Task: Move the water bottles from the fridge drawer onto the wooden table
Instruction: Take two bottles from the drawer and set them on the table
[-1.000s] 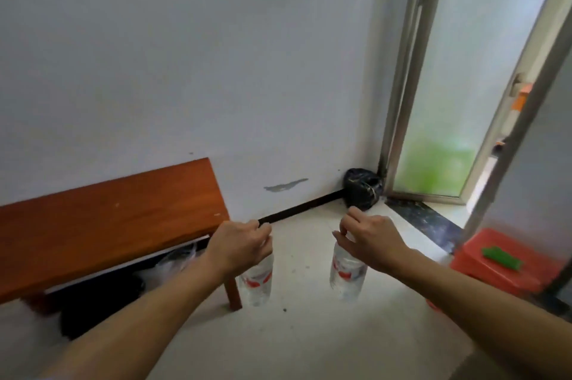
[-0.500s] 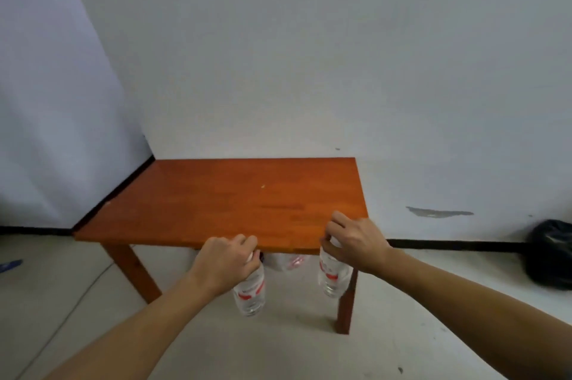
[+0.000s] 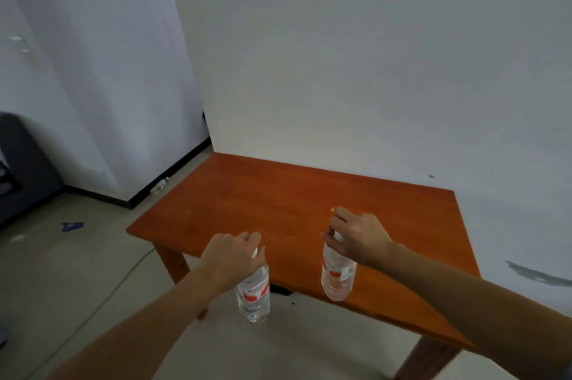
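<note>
My left hand [image 3: 230, 259] grips a clear water bottle [image 3: 253, 294] with a red-and-white label by its cap. That bottle hangs upright at the wooden table's [image 3: 278, 203] near edge, its lower half in front of the floor. A second clear water bottle [image 3: 337, 276] of the same kind hangs from my right hand [image 3: 359, 235], also held at the cap, above the tabletop's near part. Whether either bottle touches the table I cannot tell. The fridge drawer is out of view.
The orange-brown table stands against a white wall, with its legs [image 3: 173, 262] on a pale floor. A thin cable [image 3: 123, 274] runs across the floor to the left. A blue scrap [image 3: 72, 226] lies further left, and a dark piece of furniture [image 3: 21, 169] sits at the left edge.
The view has swung left and closer to the table. Both hands have risen with their bottles from below the table's front edge to the level of the tabletop.
</note>
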Motion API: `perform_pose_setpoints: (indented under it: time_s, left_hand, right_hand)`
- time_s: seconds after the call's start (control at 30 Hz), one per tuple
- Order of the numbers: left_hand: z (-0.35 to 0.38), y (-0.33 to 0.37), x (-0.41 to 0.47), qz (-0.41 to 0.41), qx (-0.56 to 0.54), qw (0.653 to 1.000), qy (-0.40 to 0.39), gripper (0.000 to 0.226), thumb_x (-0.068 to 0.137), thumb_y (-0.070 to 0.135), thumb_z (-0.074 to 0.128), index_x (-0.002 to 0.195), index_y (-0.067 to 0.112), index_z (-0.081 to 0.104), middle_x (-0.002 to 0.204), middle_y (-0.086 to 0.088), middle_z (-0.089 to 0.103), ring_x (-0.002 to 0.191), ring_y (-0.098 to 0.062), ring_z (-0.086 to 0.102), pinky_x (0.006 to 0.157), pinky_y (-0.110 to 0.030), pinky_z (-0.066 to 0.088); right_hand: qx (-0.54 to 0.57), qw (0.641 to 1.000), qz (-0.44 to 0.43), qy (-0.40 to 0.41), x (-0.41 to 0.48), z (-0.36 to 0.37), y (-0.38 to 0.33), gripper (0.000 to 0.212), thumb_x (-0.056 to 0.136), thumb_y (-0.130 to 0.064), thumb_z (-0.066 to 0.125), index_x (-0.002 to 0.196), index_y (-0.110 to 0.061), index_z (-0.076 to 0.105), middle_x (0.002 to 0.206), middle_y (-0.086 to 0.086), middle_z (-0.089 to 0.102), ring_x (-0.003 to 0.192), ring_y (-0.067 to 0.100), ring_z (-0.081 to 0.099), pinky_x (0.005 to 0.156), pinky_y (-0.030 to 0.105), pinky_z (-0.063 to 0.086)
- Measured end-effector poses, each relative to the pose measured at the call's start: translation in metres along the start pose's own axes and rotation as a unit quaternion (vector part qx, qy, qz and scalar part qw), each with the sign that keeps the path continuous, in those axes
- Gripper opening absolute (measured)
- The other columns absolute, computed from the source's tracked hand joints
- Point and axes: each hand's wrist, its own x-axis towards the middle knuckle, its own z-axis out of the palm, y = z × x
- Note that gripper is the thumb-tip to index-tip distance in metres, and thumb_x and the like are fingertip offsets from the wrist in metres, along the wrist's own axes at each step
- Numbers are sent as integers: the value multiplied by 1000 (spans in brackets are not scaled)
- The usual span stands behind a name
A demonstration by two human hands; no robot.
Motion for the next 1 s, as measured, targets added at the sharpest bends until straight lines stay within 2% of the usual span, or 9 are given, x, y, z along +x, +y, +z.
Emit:
perform_pose_setpoints:
  time_s: [0.07, 0.13, 0.23, 0.33, 0.53, 0.63, 0.77, 0.87, 1.0]
  left_hand:
    - [19, -34, 22, 23, 13, 1000, 9, 33, 96, 33, 29, 98, 15, 57, 68, 2, 50, 48, -11, 33, 40, -22, 15]
    - [26, -63, 45, 39, -4, 999, -9, 30, 99, 27, 29, 116, 12, 49, 85, -4, 54, 55, -14, 37, 44, -24, 18]
    - [43, -116, 83, 1, -9, 1000, 28, 36, 100, 42, 26, 108, 17, 51, 72, 4, 48, 46, -7, 27, 42, -22, 20]
    - [66, -158, 123, 12, -17, 1000, 2, 37, 100, 44, 23, 111, 19, 47, 75, 5, 48, 50, -7, 34, 46, -21, 28]
    - [124, -223, 195, -6, -52, 998, -18, 40, 99, 49, 23, 113, 20, 47, 81, 6, 54, 61, -9, 53, 57, -21, 46]
    - [151, -251, 232, -13, -67, 998, -15, 41, 98, 50, 25, 115, 20, 47, 84, 7, 54, 64, -8, 54, 57, -19, 44]
    - [180, -289, 285, -22, -87, 996, -15, 39, 98, 49, 29, 111, 19, 50, 81, 6, 54, 63, -10, 55, 52, -18, 40]
    - [200, -320, 319, -34, -104, 994, -12, 35, 97, 49, 32, 103, 19, 51, 78, 6, 58, 62, -12, 57, 58, -24, 48]
    - [227, -356, 356, -39, -101, 994, -17, 35, 96, 49, 32, 98, 19, 50, 80, 4, 60, 63, -14, 57, 61, -28, 47]
  right_hand:
    - [-13, 1000, 9, -1, 33, 24, 4, 16, 87, -31, 65, 79, -18, 62, 77, -5, 55, 43, 8, 41, 34, 18, 36]
    - [-22, 1000, 19, -9, 63, 40, 6, 16, 86, -30, 68, 77, -19, 60, 76, -5, 53, 41, 8, 39, 33, 18, 35]
    - [-30, 998, 45, -18, 112, 62, 7, 16, 83, -29, 72, 77, -18, 61, 76, -6, 53, 40, 8, 38, 33, 15, 31]
    - [-28, 997, 74, -16, 154, 84, 13, 17, 81, -28, 73, 77, -17, 61, 75, -4, 54, 40, 6, 34, 35, 11, 22]
    - [-37, 992, 108, -50, 230, 141, 41, 19, 84, -34, 68, 76, -19, 59, 73, -6, 51, 40, 7, 36, 34, 15, 27]
    - [-44, 990, 112, -78, 267, 179, 61, 20, 87, -39, 63, 79, -21, 60, 77, -7, 52, 42, 7, 37, 37, 13, 25]
    - [-13, 987, 123, -102, 326, 225, 88, 21, 90, -38, 60, 85, -18, 62, 85, -3, 57, 45, 8, 43, 38, 19, 36]
    - [10, 983, 145, -113, 369, 252, 100, 26, 95, -39, 52, 96, -15, 61, 99, 0, 57, 56, 14, 52, 47, 26, 48]
    - [24, 976, 177, -126, 427, 280, 112, 32, 98, -41, 44, 106, -14, 59, 106, 3, 55, 68, 19, 58, 59, 27, 50]
